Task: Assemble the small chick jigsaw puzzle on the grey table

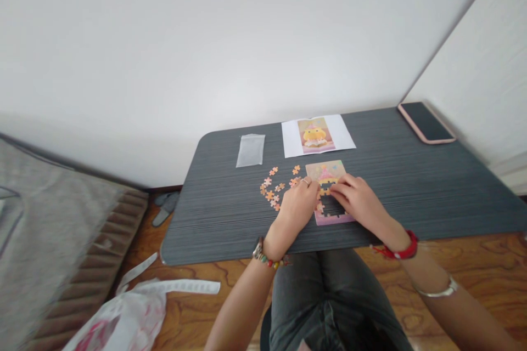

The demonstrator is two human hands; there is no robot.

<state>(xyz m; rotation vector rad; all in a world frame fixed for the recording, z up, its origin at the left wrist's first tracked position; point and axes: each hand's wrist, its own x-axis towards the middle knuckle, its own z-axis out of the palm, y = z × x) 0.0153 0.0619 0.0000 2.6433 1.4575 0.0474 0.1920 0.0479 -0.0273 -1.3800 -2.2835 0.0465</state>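
In the head view, the puzzle point(332, 220), partly filled, lies on the table point(214, 203) between both hands. The left hand point(297, 200) rests over its left edge, the right hand point(358, 200) over its right; the fingers of each are drawn close together, but whether they grip a piece I cannot tell. Loose pieces point(269, 196) lie left of the puzzle, a printed sheet point(291, 140) behind it, a pouch point(251, 151) to the back left, and a phone point(427, 122) at the far right.

The puzzle point(324, 171) looks like matt card, the pouch point(251, 151) smooth plastic.
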